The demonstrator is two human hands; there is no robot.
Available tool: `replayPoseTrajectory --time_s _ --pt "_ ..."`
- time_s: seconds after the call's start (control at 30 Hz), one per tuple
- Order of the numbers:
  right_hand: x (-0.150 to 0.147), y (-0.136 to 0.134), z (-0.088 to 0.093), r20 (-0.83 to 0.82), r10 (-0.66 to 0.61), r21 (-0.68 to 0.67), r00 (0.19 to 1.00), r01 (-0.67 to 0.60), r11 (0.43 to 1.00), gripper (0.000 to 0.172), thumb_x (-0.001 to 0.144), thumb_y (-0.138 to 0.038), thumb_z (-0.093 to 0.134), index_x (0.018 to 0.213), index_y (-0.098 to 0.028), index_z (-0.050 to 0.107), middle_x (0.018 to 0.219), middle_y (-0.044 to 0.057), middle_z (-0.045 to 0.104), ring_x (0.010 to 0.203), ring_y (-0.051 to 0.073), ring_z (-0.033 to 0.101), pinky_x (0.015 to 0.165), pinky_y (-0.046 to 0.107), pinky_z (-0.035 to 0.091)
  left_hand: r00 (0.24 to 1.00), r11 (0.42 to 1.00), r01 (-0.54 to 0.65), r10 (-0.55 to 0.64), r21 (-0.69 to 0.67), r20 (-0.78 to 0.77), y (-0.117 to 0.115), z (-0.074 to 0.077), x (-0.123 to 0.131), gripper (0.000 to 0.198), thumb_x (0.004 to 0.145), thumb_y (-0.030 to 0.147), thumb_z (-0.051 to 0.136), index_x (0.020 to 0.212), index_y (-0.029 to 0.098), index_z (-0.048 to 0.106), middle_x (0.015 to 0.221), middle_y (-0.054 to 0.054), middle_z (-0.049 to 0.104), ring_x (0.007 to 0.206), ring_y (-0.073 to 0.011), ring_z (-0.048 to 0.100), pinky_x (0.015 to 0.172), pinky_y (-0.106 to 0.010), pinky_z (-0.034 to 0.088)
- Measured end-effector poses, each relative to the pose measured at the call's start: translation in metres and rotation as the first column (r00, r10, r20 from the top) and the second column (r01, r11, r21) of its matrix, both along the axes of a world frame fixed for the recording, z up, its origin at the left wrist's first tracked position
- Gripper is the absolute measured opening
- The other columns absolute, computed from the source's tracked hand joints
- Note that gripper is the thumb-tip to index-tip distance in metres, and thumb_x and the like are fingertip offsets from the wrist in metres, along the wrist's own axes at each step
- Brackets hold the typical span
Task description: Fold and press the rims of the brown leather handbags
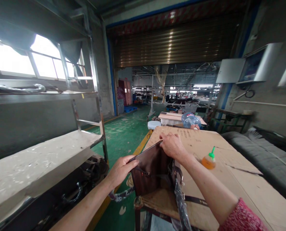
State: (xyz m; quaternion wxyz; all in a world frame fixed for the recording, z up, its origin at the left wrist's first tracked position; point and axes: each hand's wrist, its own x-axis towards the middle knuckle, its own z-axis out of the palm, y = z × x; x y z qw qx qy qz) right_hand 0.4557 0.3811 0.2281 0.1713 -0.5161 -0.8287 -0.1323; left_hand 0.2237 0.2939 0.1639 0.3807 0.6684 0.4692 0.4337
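Because the left hand is clamped on the left end of the rim of the dark brown bag, which appears to stand at the near left corner of the cardboard-topped surface, a leftward tug could drag it over the edge. A plastic-wrapped handle hangs past that edge and might snag. The right hand pinches the rim's far end; uneven pulling could crease the panel. Just right of that forearm, a bottle of orange liquid could tip if the arm swings. For room, a shelf rack bounds the left, green floor lies open alongside, and bare cardboard stretches rightward beyond the bottle.
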Motion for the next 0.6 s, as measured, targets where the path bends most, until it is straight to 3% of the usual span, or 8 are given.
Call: replayPoseTrajectory --time_s 0.23,0.6 --pt "0.001 0.013 -0.008 -0.005 0.048 0.025 0.999 -0.048 0.999 0.023 0.083 -0.023 0.057 0.102 -0.029 0.068 0.097 0.003 0.07 0.099 0.026 0.055 0.082 0.039 0.028 0.999 0.999 0.011 -0.009 -0.033 0.041 0.0 0.001 0.001 0.042 0.086 0.042 0.055 0.116 0.015 0.068 0.096 -0.004 0.072 0.09 -0.0229 0.062 0.078 -0.027 0.046" --pt "0.001 0.018 -0.011 -0.009 0.053 0.044 0.999 -0.053 0.998 0.011 0.079 -0.022 0.059 0.079 -0.026 0.07 0.088 0.002 0.071 0.095 0.025 0.054 0.081 0.041 0.024 0.999 1.0 -0.003 0.004 -0.029 0.037 0.005 -0.005 -0.002 0.04 0.086 0.043 0.057 0.112 0.015 0.069 0.093 -0.003 0.072 0.087 -0.0208 0.062 0.075 -0.024 0.044"
